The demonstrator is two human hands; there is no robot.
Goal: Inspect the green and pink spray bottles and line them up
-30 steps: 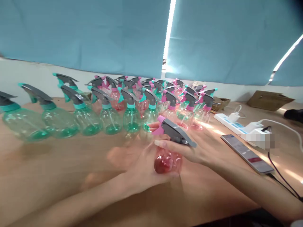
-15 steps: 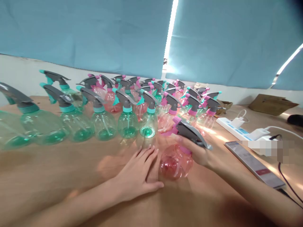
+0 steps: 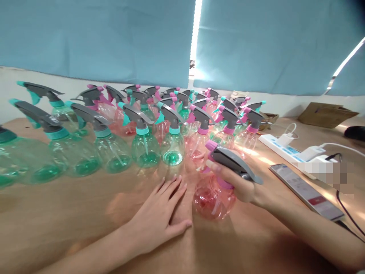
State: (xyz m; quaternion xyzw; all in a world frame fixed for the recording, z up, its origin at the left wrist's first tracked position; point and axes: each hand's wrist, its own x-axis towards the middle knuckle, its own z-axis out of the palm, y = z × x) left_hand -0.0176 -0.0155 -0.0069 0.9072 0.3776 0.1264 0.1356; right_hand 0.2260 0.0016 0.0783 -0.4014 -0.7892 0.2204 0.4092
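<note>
Two bare hands apart above a counter [image 3: 216, 253], the right hand [image 3: 242, 184] closed around the neck of a pink spray bottle [image 3: 212, 201].
The bottle tilts in front of rows of green spray bottles [image 3: 146, 148] and other pink ones; the narrow neck probably makes the easiest grip. The left hand [image 3: 156, 217] lies palm down just beside it, fingers spread, perhaps for steadiness. The rows likely keep the bottles orderly. The wood-coloured counter also carries a phone [image 3: 306, 190] and white power strip [image 3: 279, 146]; blue curtains [image 3: 99, 38] hang behind, bright light between them.
</note>
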